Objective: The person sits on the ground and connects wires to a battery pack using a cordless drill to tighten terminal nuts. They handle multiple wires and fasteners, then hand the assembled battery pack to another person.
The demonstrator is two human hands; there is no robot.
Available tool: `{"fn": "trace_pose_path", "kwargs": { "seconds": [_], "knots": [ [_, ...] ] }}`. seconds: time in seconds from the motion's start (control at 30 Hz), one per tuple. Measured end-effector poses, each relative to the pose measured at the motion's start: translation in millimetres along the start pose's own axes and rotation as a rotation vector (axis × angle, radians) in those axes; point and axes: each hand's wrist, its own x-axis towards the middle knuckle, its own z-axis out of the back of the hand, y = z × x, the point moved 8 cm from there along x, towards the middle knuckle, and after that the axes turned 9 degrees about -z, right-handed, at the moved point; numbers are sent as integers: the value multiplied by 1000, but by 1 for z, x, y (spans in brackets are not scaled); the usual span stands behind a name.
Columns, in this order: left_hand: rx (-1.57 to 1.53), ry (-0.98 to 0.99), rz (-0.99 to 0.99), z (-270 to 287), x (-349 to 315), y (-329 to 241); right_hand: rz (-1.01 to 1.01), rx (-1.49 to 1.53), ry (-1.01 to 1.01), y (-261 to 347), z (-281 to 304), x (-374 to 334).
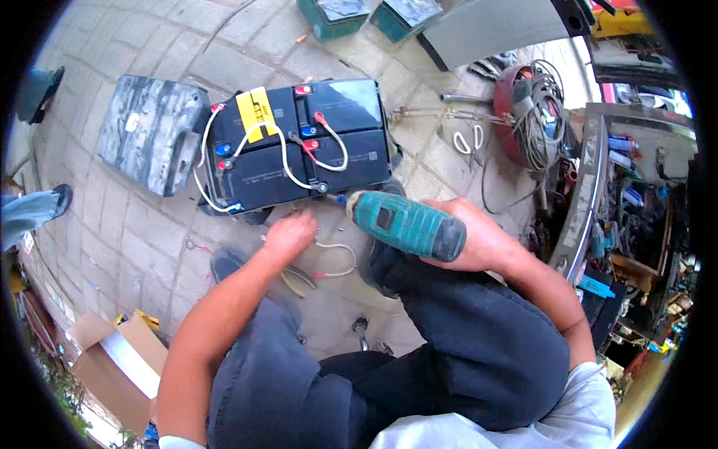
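My right hand [479,236] is wrapped round a teal cordless drill [400,223], its nose towards the near edge of a battery pack [262,172]. Where the bit ends I cannot tell. Several black batteries sit side by side in the pack, with red and blue terminals and a yellow label on top. White jumper cables [286,157] link some terminals. Just in front of the pack, my left hand [292,238] is low, its fingers curled together; what they hold, if anything, is hidden. Loose cables [340,262] lie on the paving beside it.
A scuffed grey plastic cover [149,131] lies left of the pack. White-handled scissors [469,141] and a red reel with grey cable [531,120] are to the right, by a cluttered metal cabinet [583,202]. A cardboard box [120,367] stands lower left; another person's feet [60,198] show at the left.
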Motion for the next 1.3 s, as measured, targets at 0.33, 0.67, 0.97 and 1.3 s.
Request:
{"fn": "trace_pose_path", "kwargs": {
  "seconds": [0.33,0.67,0.97,1.3],
  "knots": [
    [-479,-325,212,45,-32,10,130,194,112,-14,-18,0],
    [-2330,-892,323,118,-56,2,319,303,-21,-18,-13,-12],
    [-2288,-733,191,121,-50,6,235,341,57,-14,-12,-1],
    [-1982,-752,160,138,-59,18,261,276,61,-8,-13,-1]
  ]
}}
